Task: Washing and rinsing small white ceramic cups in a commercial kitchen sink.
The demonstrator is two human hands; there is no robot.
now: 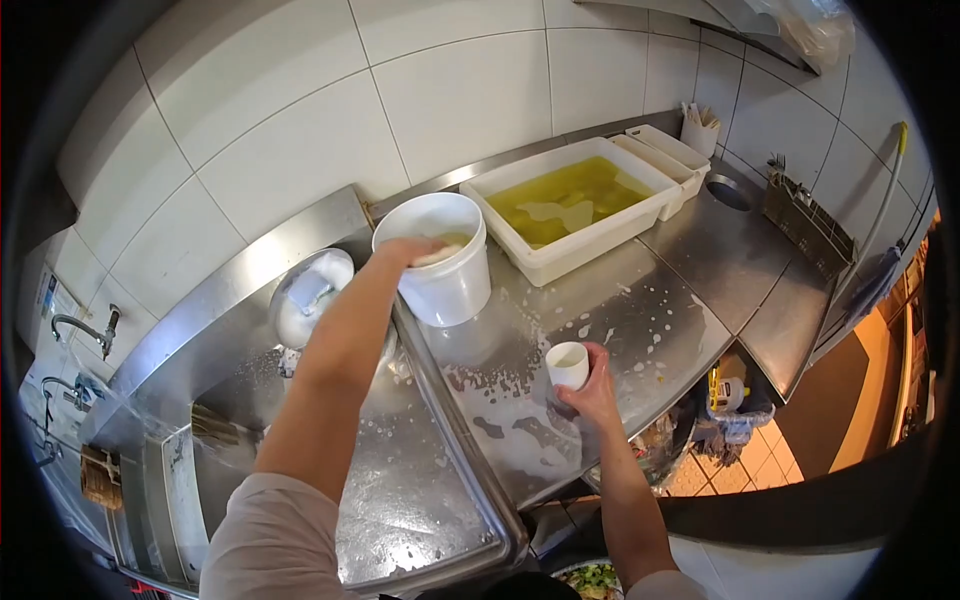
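Note:
My right hand (596, 386) grips a small white cup (568, 365) by its side, just above the wet steel counter (517, 442). The cup's mouth faces up towards me, and its inside looks pale. My left hand (411, 250) reaches over the near rim of a white plastic bucket (450, 296). Its fingers are inside the bucket, at a pale object (436, 255) that I cannot make out, so their hold is hidden. To the left of the bucket, a metal bowl (289, 330) holds suds and a pale block, perhaps a sponge (309, 291).
A white tub (544, 270) of yellow-green liquid stands right of the bucket, beside narrower white containers (694, 161). A round hole (727, 193) and a cutlery rack (806, 214) lie farther right. A raised steel edge (457, 442) divides the surfaces. Taps (109, 330) project at left.

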